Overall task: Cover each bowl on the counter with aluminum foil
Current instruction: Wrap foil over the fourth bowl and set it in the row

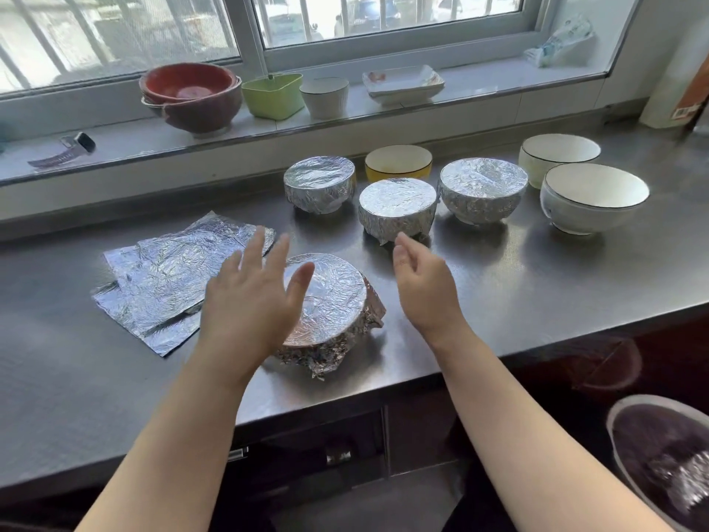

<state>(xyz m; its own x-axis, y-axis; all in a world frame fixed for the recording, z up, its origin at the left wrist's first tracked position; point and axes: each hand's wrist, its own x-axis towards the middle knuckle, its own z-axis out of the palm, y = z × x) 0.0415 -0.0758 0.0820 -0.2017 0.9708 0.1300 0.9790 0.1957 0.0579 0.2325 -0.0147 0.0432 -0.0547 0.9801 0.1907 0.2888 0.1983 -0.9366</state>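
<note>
Foil (330, 297), crinkled silver, wraps the round bowl between open hands.

A home kitchen, seen from right over the worktop.

Brushed steel worktop (498, 301) runs under a sliding window (268, 24) with bars outside; on the tiled sill (153, 144) sit stacked red bowls (190, 92), a green container (273, 94), a white cup (325, 97) and a square dish (403, 83). Crockery bowls crowd the worktop, dark cabinet fronts (345, 447) sit below.
</note>
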